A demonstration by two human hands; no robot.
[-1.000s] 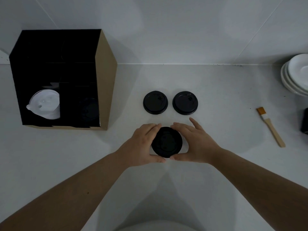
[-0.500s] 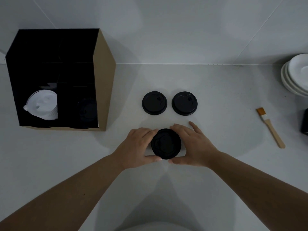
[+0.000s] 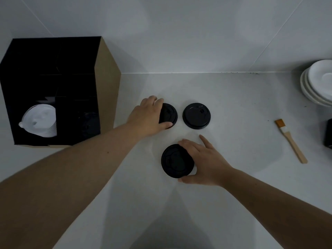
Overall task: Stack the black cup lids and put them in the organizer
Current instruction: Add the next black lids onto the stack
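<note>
The black cup lids lie in three places on the desk: a near stack (image 3: 177,161) at lower centre of the frame, a left lid (image 3: 168,115) above it, and a right lid (image 3: 196,115) just beside that one, apart from it. The right hand (image 3: 204,163) curls around the near stack's right edge, fingers at the top rim and thumb at the lower rim, apparently steadying it so that the next lid can be set on top. The left hand (image 3: 149,116) closes on the left lid, fingers over its far rim and thumb at its near edge, probably to lift it; whether the lid has left the desk cannot be told.

Half a second earlier both hands cupped the near stack from either side; now the left hand has let go and reached up-frame to the left lid, while the right hand stays put.

The organizer (image 3: 53,90) stands at the upper left of the frame, its open front facing the camera, with white lids (image 3: 42,121) in the lower-left compartment and a dark stack (image 3: 88,124), dimly seen, in the one beside it. Stacking looks partly done; two lids remain loose.
</note>
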